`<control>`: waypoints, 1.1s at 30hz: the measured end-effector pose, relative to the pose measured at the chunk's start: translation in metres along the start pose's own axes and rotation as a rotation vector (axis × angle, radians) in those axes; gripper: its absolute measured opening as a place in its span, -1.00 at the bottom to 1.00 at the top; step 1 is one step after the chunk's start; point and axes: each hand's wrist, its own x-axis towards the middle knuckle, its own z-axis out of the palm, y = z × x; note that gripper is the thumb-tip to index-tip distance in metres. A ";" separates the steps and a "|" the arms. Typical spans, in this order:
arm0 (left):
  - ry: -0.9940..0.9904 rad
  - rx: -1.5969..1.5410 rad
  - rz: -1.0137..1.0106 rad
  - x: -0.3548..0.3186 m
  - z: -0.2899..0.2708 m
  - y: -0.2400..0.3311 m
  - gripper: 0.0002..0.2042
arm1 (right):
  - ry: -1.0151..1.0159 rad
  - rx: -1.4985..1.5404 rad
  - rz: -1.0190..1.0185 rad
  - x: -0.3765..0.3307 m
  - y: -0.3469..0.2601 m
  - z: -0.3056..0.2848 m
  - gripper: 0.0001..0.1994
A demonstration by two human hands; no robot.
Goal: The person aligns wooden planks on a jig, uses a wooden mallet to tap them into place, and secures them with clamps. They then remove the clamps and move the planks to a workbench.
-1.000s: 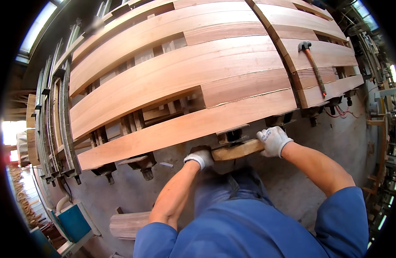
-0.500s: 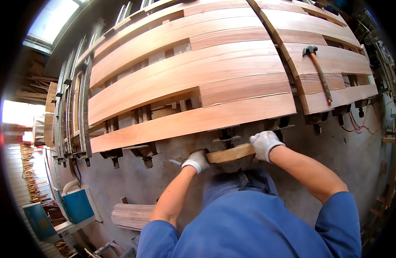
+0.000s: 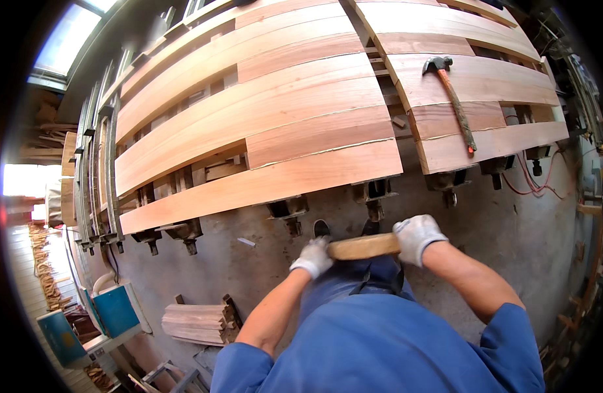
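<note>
A short wooden board (image 3: 362, 246) is held level in front of the waist, long axis left to right. It is gripped at its ends by the gloved left hand (image 3: 312, 257) and right hand (image 3: 416, 237). The rack of clamped planks (image 3: 262, 131) lies just ahead.

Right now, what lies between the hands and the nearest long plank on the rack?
In the head view, between the hands holding the short wood piece and the front plank, only bare grey floor and hanging metal clamps.
</note>
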 end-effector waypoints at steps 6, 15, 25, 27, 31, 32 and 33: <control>-0.071 -0.071 0.092 0.081 -0.008 0.053 -0.49 | -0.034 -0.073 0.198 -0.006 0.013 -0.028 -0.74; -0.013 0.053 0.013 0.125 -0.007 0.062 -0.52 | 0.077 -0.269 0.317 0.014 -0.005 -0.026 -0.81; -0.029 0.007 0.232 0.136 0.003 0.041 -0.54 | 0.047 -0.166 0.242 0.026 -0.008 -0.035 -0.79; 0.026 -0.083 0.228 0.140 0.011 0.037 -0.58 | 0.040 -0.127 0.228 0.027 -0.006 -0.039 -0.79; -0.043 0.086 0.215 0.132 0.002 0.036 -0.58 | 0.087 -0.069 0.189 0.024 0.014 -0.025 -0.75; -0.041 0.118 0.230 0.127 -0.004 0.038 -0.58 | 0.090 -0.057 0.171 0.025 0.018 -0.021 -0.75; -0.033 0.134 0.218 0.124 -0.009 0.040 -0.58 | 0.093 -0.046 0.153 0.026 0.022 -0.019 -0.74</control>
